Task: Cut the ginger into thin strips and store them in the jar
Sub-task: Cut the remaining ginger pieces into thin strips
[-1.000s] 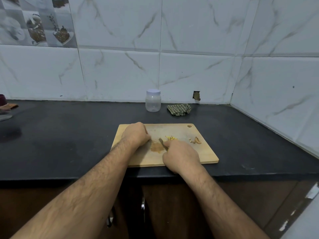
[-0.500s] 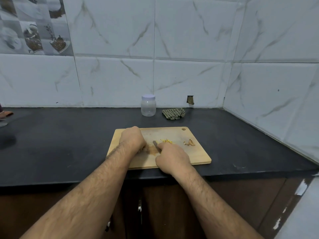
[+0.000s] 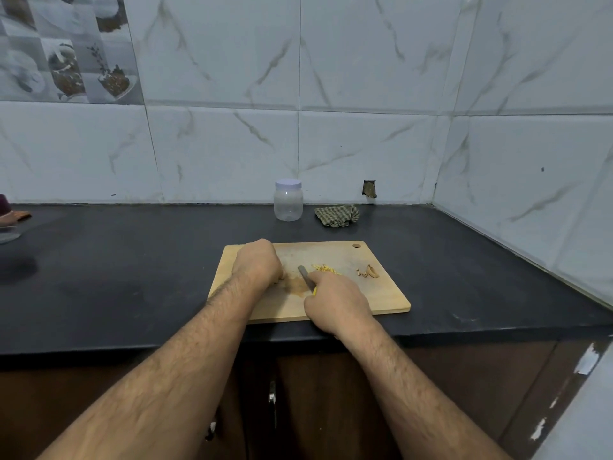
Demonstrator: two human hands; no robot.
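Observation:
A wooden cutting board lies on the black counter. My right hand grips a knife with a yellow handle; its grey blade points away over the board. My left hand is curled, knuckles up, on the board's left part, pressing down on a ginger piece that its fingers hide. A small heap of yellow ginger strips lies just right of the blade. Brown ginger peelings sit further right. A clear plastic jar with a white lid, closed, stands by the back wall.
A crumpled checked cloth lies right of the jar. Tiled walls close the back and the right side. At the far left edge sits a glass dish. Brown cabinet doors run below the counter edge.
My view has tilted and shifted a little. Both hands stay on the board; the knife blade sits slightly left of where it was, beside the strips.

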